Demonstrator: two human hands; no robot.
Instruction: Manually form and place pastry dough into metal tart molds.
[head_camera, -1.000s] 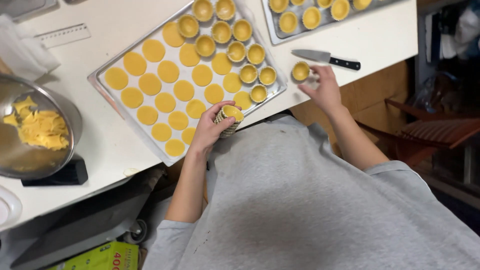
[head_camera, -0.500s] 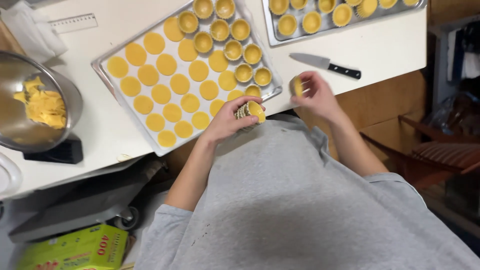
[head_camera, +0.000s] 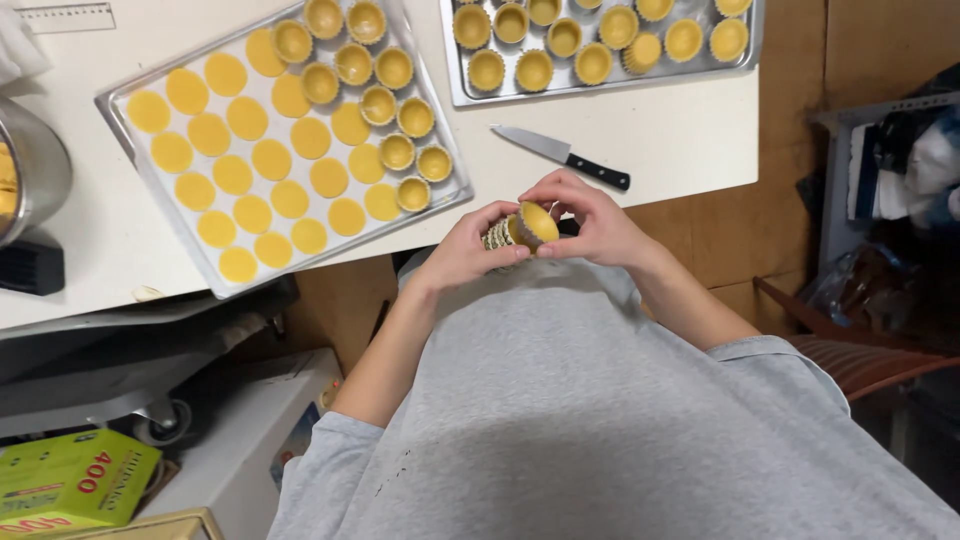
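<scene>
Both hands have met in front of the chest: left hand (head_camera: 468, 250) grips a stack of fluted tart moulds (head_camera: 500, 236), right hand (head_camera: 590, 222) pinches the dough-lined mould (head_camera: 536, 222) on top. Light, thin metal and soft pastry, I'd judge, so hold by the rim, clear of the tabletop (head_camera: 640, 125).

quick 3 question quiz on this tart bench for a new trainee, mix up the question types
1. True or false: the kitchen knife lies on the white table between the two trays.
2. What do the left hand and right hand hold between them?
A. a rolling pin
B. a dough-lined tart mould at a stack of fluted moulds
C. a spoon
3. Fill in: on the near baking tray, the flat dough discs lie mostly to the ____ of the filled moulds.

Key
1. True
2. B
3. left
</scene>
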